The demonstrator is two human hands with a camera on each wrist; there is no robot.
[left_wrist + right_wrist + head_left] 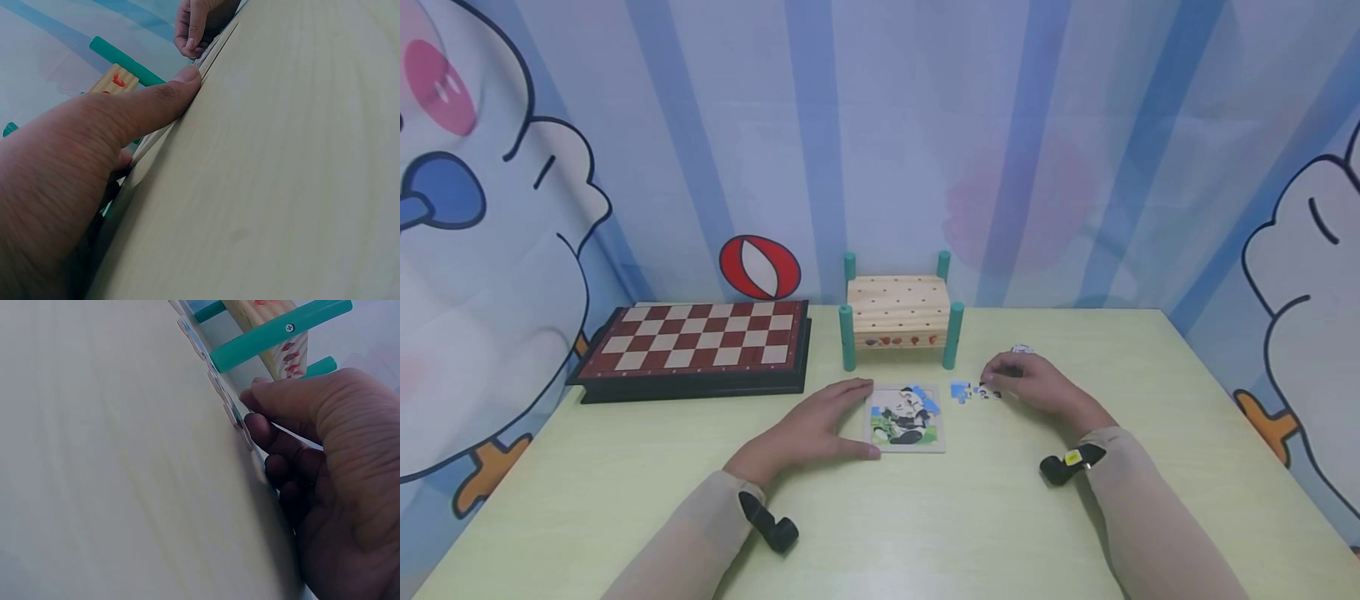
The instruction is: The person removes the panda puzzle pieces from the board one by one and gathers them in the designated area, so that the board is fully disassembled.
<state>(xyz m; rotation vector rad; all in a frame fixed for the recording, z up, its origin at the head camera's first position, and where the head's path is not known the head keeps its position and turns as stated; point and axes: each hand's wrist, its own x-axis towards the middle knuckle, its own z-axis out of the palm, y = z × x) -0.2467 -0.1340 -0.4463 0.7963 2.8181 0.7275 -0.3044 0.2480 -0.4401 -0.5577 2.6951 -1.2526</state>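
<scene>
Clock centred on the puzzle tray (942, 433), 12 toward the curtain (910, 167). Left to right: chessboard (700, 337) lies between 9 and 10 o'clock, well apart. Left hand (816, 425) at 9, spread wide, fingers by the tray's 10 o'clock corner, thumb along its lower edge, touching in the left wrist view. The tray lies flat on the table (970, 533), panda picture partly filled, pale bare patch toward its own 11. Small wooden stand (898, 302) at 12. Blue piece (959, 390) between 2 and 3, just beside the tray; black-and-white piece (992, 392) beyond it, at the fingertips of the right hand (1030, 385). Thumb and forefinger there stand a narrow gap apart; cannot tell whether they pinch the piece. A further piece (1021, 348) at 2, partly hidden behind that hand. Handling, judged: pieces light, thin, stiff, probably smooth-faced and apt to skid; knobs the likeliest to chip. Best hold: thumb and forefinger on opposite edges, clear of the knobs; tray light, steadied by its rim at 9
</scene>
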